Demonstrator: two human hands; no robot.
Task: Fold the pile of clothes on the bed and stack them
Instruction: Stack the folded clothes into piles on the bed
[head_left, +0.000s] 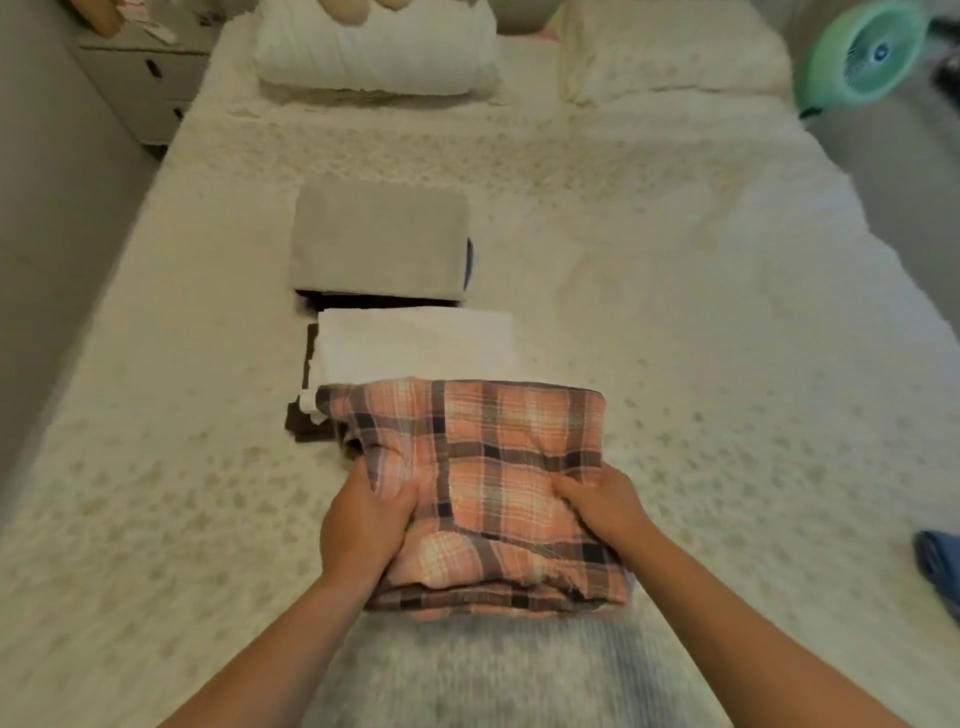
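A folded pink plaid garment (493, 457) lies in front of me on the bed (701, 338). My left hand (366, 525) grips its left edge, fingers curled under the cloth. My right hand (602, 504) holds its right side, thumb on top and fingers tucked into the fabric. Just beyond it sits a folded white garment (410, 343) on top of a dark brown piece (304, 423). Farther back is a folded grey garment (379, 239) on a dark one, with a bit of blue showing at its right edge.
Two pillows (374, 52) lie at the head of the bed. A green fan (867, 52) stands at the right, a drawer unit (150, 78) at the back left. A blue cloth (940, 566) lies at the bed's right edge. A grey knitted fabric (483, 670) lies under my arms.
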